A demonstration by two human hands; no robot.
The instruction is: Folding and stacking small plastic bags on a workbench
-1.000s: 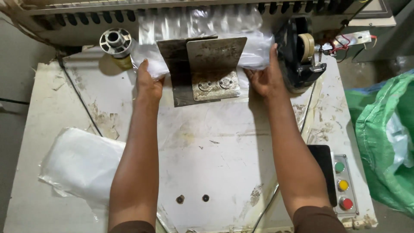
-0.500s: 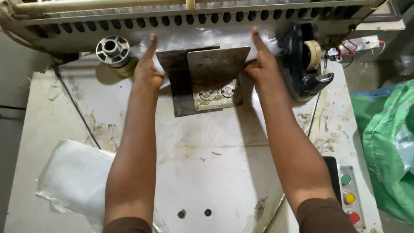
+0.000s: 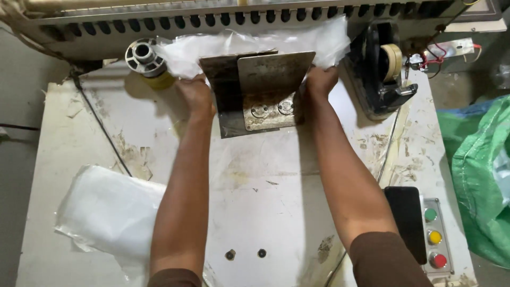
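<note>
A clear plastic bag bundle (image 3: 249, 45) lies across the back of the worn white machine table (image 3: 265, 180), behind an upright rusty metal bracket (image 3: 263, 87). My left hand (image 3: 195, 95) grips the bundle's lower left edge beside the bracket. On the bracket's right side my right hand (image 3: 319, 81) holds the bundle's other end. Both forearms reach straight forward, one on each side of the bracket.
A stack of clear plastic bags (image 3: 106, 215) lies at the table's left front. A spool (image 3: 144, 58) stands back left, a black tape dispenser (image 3: 382, 69) back right. A dark phone (image 3: 406, 223) and coloured buttons (image 3: 434, 237) sit front right. A green sack (image 3: 481, 180) hangs at the right.
Half a second ago both hands were stretched flat towards the slotted machine with the bundle pushed in. Now the hands have drawn back and the plastic bundle shows again behind the bracket.
</note>
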